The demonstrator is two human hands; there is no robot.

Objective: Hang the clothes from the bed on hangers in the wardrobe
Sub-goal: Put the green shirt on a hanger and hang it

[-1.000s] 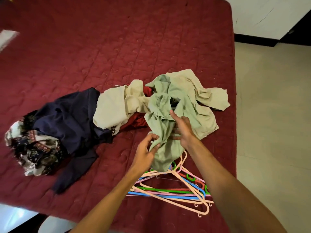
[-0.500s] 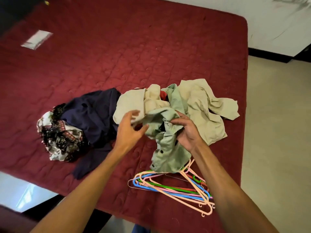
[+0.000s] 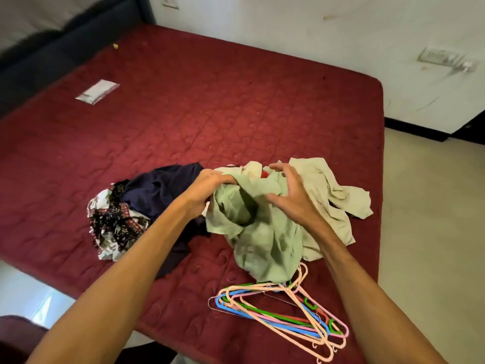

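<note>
Pale green shirt (image 3: 262,245) is bunched just behind the hanger pile (image 3: 275,308), gripped by the left hand (image 3: 210,185); right hand (image 3: 294,198) is held open. Soft and floppy, so probably best taken at the collar.

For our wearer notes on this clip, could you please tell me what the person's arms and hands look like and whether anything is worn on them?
Both forearms are bare up to the frame's edge, with no sleeve in view. The left hand and right hand wear no gloves, and no watch, bracelet or ring shows on either wrist or the visible fingers.
</note>
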